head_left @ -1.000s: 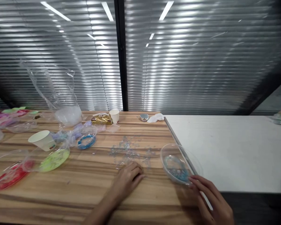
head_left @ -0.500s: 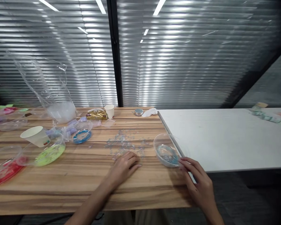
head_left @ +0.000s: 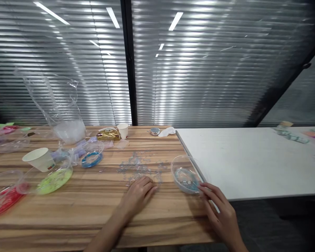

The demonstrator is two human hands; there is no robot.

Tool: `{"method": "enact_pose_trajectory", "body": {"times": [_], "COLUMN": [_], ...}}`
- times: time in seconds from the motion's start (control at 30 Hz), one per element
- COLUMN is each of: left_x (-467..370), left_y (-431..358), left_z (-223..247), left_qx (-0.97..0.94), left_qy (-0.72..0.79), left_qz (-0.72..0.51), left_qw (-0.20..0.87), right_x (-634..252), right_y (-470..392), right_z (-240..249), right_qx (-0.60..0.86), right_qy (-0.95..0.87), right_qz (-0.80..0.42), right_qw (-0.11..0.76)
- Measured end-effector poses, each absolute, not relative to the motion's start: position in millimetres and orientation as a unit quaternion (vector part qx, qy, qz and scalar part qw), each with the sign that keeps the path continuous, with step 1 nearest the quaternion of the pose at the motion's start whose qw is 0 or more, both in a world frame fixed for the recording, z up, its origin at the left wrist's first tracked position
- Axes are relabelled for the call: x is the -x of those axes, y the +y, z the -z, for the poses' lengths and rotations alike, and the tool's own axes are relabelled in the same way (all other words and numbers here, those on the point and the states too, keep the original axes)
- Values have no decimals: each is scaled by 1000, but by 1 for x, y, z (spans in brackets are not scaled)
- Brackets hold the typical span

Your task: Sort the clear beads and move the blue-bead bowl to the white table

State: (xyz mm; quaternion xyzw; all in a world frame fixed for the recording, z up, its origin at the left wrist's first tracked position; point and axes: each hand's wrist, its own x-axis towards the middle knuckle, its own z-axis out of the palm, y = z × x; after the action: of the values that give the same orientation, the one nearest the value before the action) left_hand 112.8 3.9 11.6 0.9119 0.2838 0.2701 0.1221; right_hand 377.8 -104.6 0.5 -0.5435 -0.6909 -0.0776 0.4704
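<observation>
Small clear and bluish pieces [head_left: 139,166] lie scattered on the wooden table [head_left: 94,206]. My left hand [head_left: 140,192] rests at their near edge, fingers bent and close together; whatever is under the fingertips is hidden. To the right, a clear round bowl [head_left: 185,175] holds light blue pieces and stands by the seam between the wooden and white tables. My right hand [head_left: 217,206] has its fingertips at the bowl's near right rim, thumb below and fingers above, closed on that edge.
At the left are bowls with red [head_left: 7,201], green [head_left: 55,181] and blue contents [head_left: 91,159], and a tilted paper cup [head_left: 40,159]. Behind stand a clear bag [head_left: 69,131], a gold packet [head_left: 108,134], another cup [head_left: 123,131], a round tin [head_left: 155,131] and a tissue [head_left: 167,131].
The whole view has shifted, so the table and things on it appear slightly lower. Both hands keep nearly the same places relative to the pieces and the bowl.
</observation>
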Motion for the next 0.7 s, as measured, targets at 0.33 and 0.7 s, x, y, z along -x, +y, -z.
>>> {"method": "enact_pose_trajectory", "body": {"times": [0.33, 0.7], "left_x": [-114, -115], "left_y": [3, 4], "left_z": [-15, -13], "left_qx": [-919, -916], "left_qy": [274, 282], "left_qz": [-266, -270], "left_qw": [98, 90], "right_x": [-375, -376], "right_y": [-106, -101], "right_z": [-2, 3], "right_qx": [565, 624], "right_qy": [-670, -626], "right_qz": [103, 139], "right_qw": [470, 447]}}
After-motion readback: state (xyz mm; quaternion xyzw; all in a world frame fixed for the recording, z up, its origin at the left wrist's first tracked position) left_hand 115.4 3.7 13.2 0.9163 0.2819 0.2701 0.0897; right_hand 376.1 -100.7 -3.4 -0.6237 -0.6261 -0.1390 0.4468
